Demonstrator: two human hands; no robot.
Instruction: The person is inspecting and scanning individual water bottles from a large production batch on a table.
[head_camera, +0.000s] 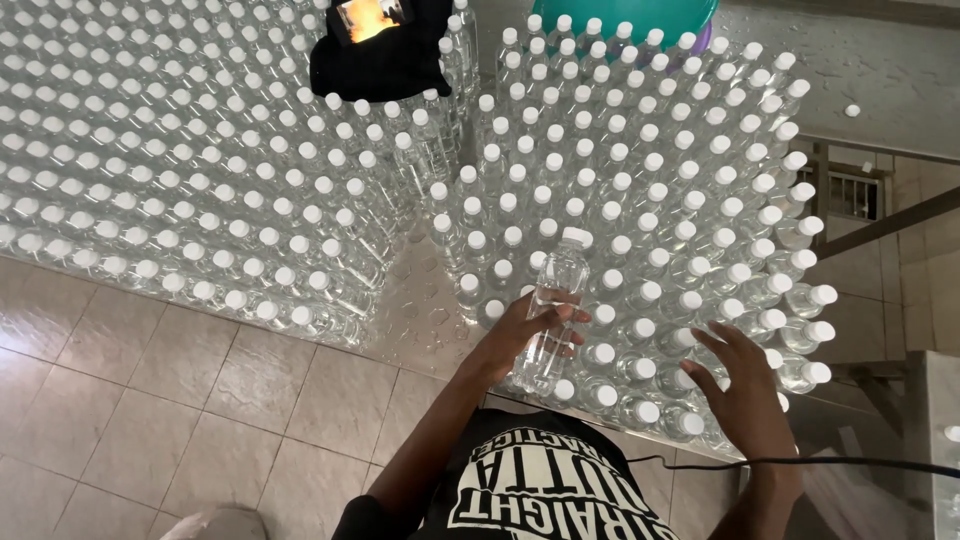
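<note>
Your left hand (525, 335) is closed around a clear plastic bottle (553, 310) with a white cap, fingers wrapped about its lower half. You hold the bottle lifted and a little tilted, its cap leaning away from you, above the near edge of the right-hand block of bottles (650, 190). Your right hand (745, 390) is open, fingers spread and palm down, holding nothing; it hovers over the white caps at the near right corner of that same block, and whether the fingertips touch the caps you cannot tell.

The right-hand block stands in tight rows, all capped in white, just ahead of you. A second, larger block of bottles (180, 150) spreads to your left, and a narrow wet gap of floor (420, 300) runs between the two blocks. The tiled floor (150, 400) shows bare in front of the left block.

On top of the left block, far from your hands, lies a black cloth (385, 65) with a phone (368, 18) resting on it, its screen lit. A teal basin (640, 15) sits at the far edge of the right block. A thin black cable (800, 463) crosses near your right wrist.
</note>
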